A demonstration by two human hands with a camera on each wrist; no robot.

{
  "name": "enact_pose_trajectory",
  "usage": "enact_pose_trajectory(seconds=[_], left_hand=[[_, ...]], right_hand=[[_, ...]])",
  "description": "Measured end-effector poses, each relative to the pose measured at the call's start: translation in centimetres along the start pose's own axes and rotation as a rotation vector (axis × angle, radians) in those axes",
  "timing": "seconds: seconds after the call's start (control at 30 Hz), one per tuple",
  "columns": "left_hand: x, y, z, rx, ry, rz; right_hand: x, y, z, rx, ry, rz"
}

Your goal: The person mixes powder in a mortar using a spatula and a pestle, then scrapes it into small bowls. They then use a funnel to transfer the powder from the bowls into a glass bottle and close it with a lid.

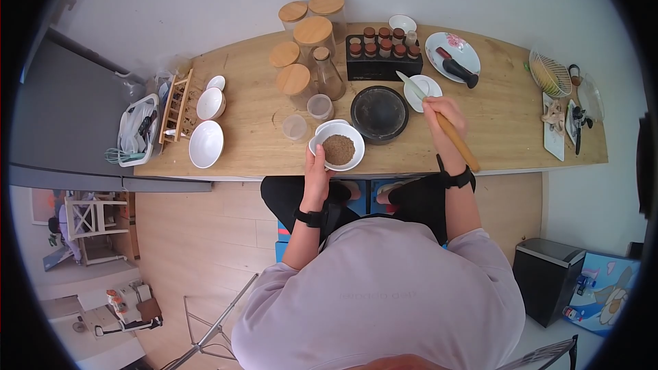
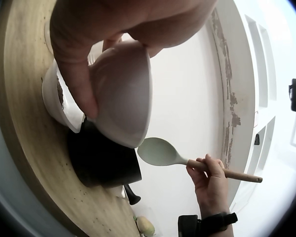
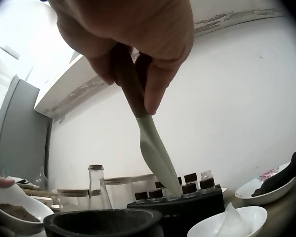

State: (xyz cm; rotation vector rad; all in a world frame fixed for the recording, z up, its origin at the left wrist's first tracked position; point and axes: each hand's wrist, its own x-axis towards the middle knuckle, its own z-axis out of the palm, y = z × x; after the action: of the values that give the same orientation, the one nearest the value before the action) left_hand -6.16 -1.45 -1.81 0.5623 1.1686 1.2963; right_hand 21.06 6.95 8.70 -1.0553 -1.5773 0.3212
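Note:
My left hand [image 1: 317, 177] grips the rim of a white bowl [image 1: 357, 159] that holds brown ground powder [image 1: 338, 150]. A second white bowl [image 2: 50, 94] stands behind it, mostly hidden in the head view. In my right hand [image 1: 445, 121] is a silicone spoon [image 1: 449, 130] with a wooden handle and a pale green head [image 2: 159, 151], held by the handle. The spoon's head points away from me, above a small white dish [image 1: 430, 89] in the head view. A black mortar [image 1: 379, 113] stands between the two hands, just right of the held bowl.
Behind the mortar is a black rack [image 1: 384, 68] of brown-capped spice jars. A floral plate [image 1: 466, 48] carries a black pestle [image 1: 460, 73]. Wooden-lidded canisters [image 1: 295, 80] and a glass bottle [image 1: 330, 83] stand back left. More white bowls [image 1: 206, 144] are at left, a wire basket [image 1: 550, 74] at right.

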Motion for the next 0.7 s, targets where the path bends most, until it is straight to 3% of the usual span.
enact_pose_trajectory(seconds=[0.13, 0.23, 0.4, 0.5, 0.6, 0.7], left_hand=[[-0.3, 0.3, 0.3, 0.002, 0.005, 0.001], [-0.4, 0.2, 0.3, 0.004, 0.014, -0.003], [-0.3, 0.3, 0.4, 0.002, 0.006, -0.004], [-0.4, 0.7, 0.5, 0.026, 0.028, 0.01], [-0.4, 0.5, 0.5, 0.044, 0.023, 0.015], [-0.6, 0.8, 0.6, 0.041, 0.009, 0.026]], right_hand=[[-0.9, 0.3, 3.0, -0.077, -0.11, -0.194], [-1.8, -0.6, 4.6, 0.023, -0.223, -0.314], [-1.6, -2.8, 1.9, 0.303, -0.47, -0.235], [-0.8, -2.0, -1.2, 0.489, -0.44, -0.016], [0.7, -0.9, -1.7, 0.326, -0.17, -0.01], [1.0, 1.6, -0.8, 0.154, -0.122, -0.025]])
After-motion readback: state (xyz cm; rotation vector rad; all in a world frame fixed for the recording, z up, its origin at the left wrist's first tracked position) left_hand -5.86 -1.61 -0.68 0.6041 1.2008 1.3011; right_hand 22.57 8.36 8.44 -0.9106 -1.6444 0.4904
